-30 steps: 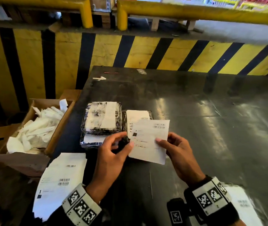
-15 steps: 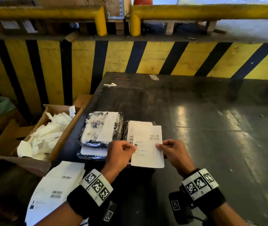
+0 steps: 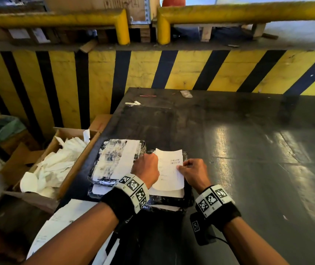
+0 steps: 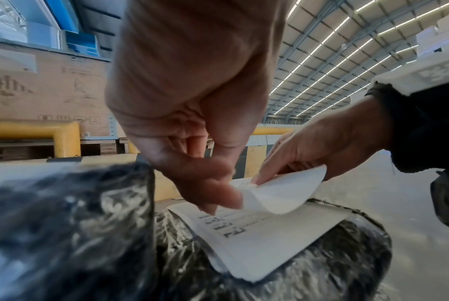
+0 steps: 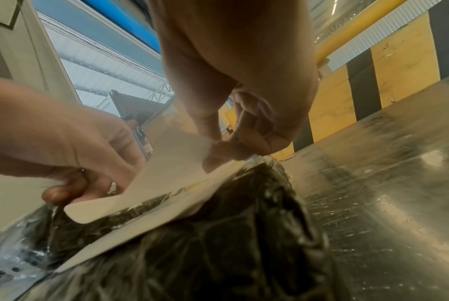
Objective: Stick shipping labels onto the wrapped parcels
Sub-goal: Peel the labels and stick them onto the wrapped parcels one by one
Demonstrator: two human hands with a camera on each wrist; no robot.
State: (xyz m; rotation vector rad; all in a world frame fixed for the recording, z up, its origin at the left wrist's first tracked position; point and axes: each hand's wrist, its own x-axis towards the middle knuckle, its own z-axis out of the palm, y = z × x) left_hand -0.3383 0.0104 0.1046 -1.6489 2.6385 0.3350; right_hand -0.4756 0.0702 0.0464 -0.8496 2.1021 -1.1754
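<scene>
A white shipping label (image 3: 170,170) hangs just above a black wrapped parcel (image 3: 172,201) that has another label (image 4: 269,240) stuck on its top. My left hand (image 3: 146,169) pinches the loose label's left edge. My right hand (image 3: 193,171) pinches its right edge. In the left wrist view the loose label (image 4: 282,193) curls up off the parcel between my left hand (image 4: 218,195) and the right hand (image 4: 321,142). In the right wrist view my right hand (image 5: 218,156) pinches the sheet (image 5: 166,173) over the parcel (image 5: 231,234). A second stack of wrapped parcels (image 3: 118,159) lies to the left.
A cardboard box (image 3: 80,161) of white backing scraps stands left of the dark table (image 3: 248,150). Label sheets (image 3: 66,222) lie at the near left corner. Small paper scraps (image 3: 132,103) sit near the far edge, before a yellow-and-black striped wall (image 3: 172,69).
Both hands have carried the label forward and down, from held up near me to just above the right parcel. The label's near edge now curls upward.
</scene>
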